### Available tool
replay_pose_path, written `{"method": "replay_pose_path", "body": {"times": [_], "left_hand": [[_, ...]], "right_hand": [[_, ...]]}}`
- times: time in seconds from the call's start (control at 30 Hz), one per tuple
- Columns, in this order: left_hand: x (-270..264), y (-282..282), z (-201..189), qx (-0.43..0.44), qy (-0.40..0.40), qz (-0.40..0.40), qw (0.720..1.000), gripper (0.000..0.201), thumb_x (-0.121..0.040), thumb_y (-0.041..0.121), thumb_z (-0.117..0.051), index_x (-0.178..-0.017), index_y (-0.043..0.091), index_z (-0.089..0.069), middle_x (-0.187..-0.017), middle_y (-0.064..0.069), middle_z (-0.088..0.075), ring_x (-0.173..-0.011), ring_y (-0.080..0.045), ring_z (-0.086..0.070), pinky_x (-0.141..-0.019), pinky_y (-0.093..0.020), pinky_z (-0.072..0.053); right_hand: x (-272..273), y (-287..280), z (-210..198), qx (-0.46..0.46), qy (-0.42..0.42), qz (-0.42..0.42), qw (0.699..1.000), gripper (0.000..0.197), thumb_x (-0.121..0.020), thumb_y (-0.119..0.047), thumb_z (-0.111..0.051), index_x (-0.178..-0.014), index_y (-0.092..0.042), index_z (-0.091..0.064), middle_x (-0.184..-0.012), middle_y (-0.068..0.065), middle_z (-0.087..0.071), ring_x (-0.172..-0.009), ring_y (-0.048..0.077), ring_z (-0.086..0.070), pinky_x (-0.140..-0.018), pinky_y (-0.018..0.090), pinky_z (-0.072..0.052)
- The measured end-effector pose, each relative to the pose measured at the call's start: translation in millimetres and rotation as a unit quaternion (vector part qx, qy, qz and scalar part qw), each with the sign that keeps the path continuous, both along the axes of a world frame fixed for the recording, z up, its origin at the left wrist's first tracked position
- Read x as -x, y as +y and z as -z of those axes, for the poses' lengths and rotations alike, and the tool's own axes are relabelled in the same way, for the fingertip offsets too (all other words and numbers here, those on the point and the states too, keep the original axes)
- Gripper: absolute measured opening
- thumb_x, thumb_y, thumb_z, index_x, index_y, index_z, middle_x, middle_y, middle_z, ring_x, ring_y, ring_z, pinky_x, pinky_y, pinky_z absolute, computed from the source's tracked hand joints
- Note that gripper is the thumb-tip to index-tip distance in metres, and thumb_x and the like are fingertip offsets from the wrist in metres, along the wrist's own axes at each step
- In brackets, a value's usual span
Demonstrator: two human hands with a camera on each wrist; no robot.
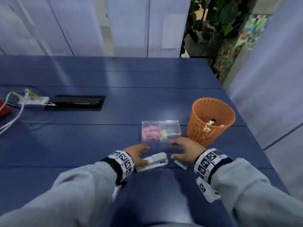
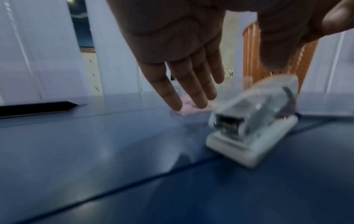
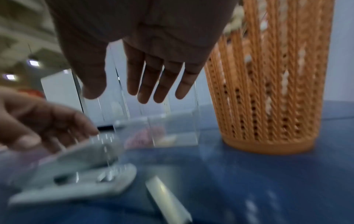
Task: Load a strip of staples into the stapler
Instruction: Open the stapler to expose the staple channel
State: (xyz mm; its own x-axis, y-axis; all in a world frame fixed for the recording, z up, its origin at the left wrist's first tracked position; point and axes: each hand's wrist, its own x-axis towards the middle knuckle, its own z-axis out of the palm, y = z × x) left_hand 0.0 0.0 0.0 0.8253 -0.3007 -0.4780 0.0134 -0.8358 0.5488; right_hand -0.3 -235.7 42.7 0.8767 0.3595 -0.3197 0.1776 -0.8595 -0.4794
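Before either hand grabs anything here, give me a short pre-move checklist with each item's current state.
1. Stapler lies flat on the blue table: ok.
2. Stapler top lifted for loading: not ok, it looks closed.
3. Staple strip lies within reach, under the right hand: ok.
4. Right hand free, fingers spread: ok.
5. Left hand holding the stapler steady: cannot tell, fingers straight, over it.
6. Orange basket and clear box apart from the stapler: ok.

Big blue table with a black cable slot, pale panelled wall behind it, leafy green plant in the far right corner.
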Motion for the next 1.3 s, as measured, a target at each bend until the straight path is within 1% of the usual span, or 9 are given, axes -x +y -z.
{"method": "replay_pose_path", "body": {"times": [0.2,0.5,0.67,0.83,0.97,1.03,1.1,1.17,1.3], "left_hand": [[2,-16,10,-0.085,-0.006,0.061,0.994,0.060,-0.068,0.037,-0.072,-0.123,0.029,-0.049,-0.125,0.000,-0.058,-0.111,-0.023,-0.058,-0.097,-0.038,-0.049],[4,-35,7,-0.090,-0.038,0.090,0.991,0.034,-0.080,0.027,-0.062,-0.112,0.016,-0.055,-0.116,-0.012,-0.057,-0.108,-0.030,-0.055,-0.095,-0.040,-0.047],[5,-34,-10,-0.040,-0.040,0.039,0.998,0.029,-0.077,0.020,-0.063,-0.105,0.013,-0.055,-0.103,-0.006,-0.058,-0.098,-0.028,-0.059,-0.084,-0.035,-0.048],[5,-14,-35,0.036,-0.078,-0.026,0.996,0.019,-0.072,0.017,-0.067,-0.085,0.025,-0.056,-0.084,0.002,-0.059,-0.080,-0.020,-0.058,-0.074,-0.028,-0.047],[9,15,-46,0.089,-0.085,-0.079,0.989,0.026,-0.071,0.014,-0.072,-0.071,0.033,-0.056,-0.077,0.006,-0.061,-0.073,-0.015,-0.058,-0.077,-0.030,-0.052],[12,28,-46,0.094,-0.093,-0.095,0.987,0.030,-0.070,0.011,-0.072,-0.069,0.036,-0.055,-0.073,0.009,-0.061,-0.068,-0.010,-0.057,-0.070,-0.024,-0.051],[15,40,-45,0.080,-0.100,-0.104,0.986,0.031,-0.070,0.011,-0.072,-0.068,0.036,-0.054,-0.070,0.012,-0.059,-0.062,-0.006,-0.055,-0.063,-0.018,-0.046],[15,52,-43,0.043,-0.103,-0.109,0.988,0.030,-0.070,0.016,-0.073,-0.065,0.037,-0.052,-0.068,0.011,-0.058,-0.062,-0.010,-0.055,-0.061,-0.021,-0.046],[12,71,-40,-0.086,-0.075,-0.064,0.991,0.022,-0.074,0.026,-0.071,-0.072,0.034,-0.051,-0.075,0.013,-0.055,-0.074,-0.014,-0.053,-0.061,-0.023,-0.040]], "right_hand": [[1,15,28,0.126,0.065,-0.052,0.989,0.062,-0.075,-0.040,-0.071,-0.130,-0.026,-0.049,-0.135,0.003,-0.053,-0.126,0.025,-0.047,-0.106,0.038,-0.040],[-6,30,46,0.132,0.064,-0.033,0.989,0.044,-0.079,-0.035,-0.068,-0.119,-0.023,-0.056,-0.122,0.007,-0.055,-0.118,0.027,-0.050,-0.100,0.040,-0.039],[-8,31,47,0.143,0.051,-0.037,0.988,0.043,-0.075,-0.040,-0.069,-0.113,-0.022,-0.058,-0.119,0.007,-0.055,-0.115,0.027,-0.049,-0.097,0.039,-0.040],[-8,26,49,0.135,0.046,-0.029,0.989,0.041,-0.074,-0.040,-0.070,-0.110,-0.024,-0.061,-0.118,0.003,-0.056,-0.116,0.024,-0.049,-0.099,0.039,-0.040],[-4,26,52,0.125,0.039,-0.022,0.991,0.036,-0.076,-0.038,-0.069,-0.108,-0.025,-0.061,-0.116,0.001,-0.057,-0.113,0.023,-0.050,-0.097,0.037,-0.040],[-4,26,52,0.125,0.037,-0.021,0.991,0.037,-0.076,-0.038,-0.069,-0.110,-0.025,-0.060,-0.117,0.000,-0.057,-0.113,0.022,-0.051,-0.098,0.038,-0.040],[-3,26,51,0.126,0.035,-0.019,0.991,0.037,-0.077,-0.038,-0.068,-0.110,-0.025,-0.059,-0.116,0.000,-0.057,-0.113,0.022,-0.050,-0.098,0.037,-0.040],[-4,26,52,0.127,0.034,-0.018,0.991,0.037,-0.076,-0.038,-0.069,-0.109,-0.024,-0.060,-0.116,-0.001,-0.057,-0.113,0.021,-0.050,-0.097,0.037,-0.039],[-4,27,52,0.129,0.030,-0.018,0.991,0.035,-0.076,-0.038,-0.069,-0.107,-0.025,-0.060,-0.115,-0.001,-0.058,-0.113,0.021,-0.050,-0.096,0.036,-0.039]]}}
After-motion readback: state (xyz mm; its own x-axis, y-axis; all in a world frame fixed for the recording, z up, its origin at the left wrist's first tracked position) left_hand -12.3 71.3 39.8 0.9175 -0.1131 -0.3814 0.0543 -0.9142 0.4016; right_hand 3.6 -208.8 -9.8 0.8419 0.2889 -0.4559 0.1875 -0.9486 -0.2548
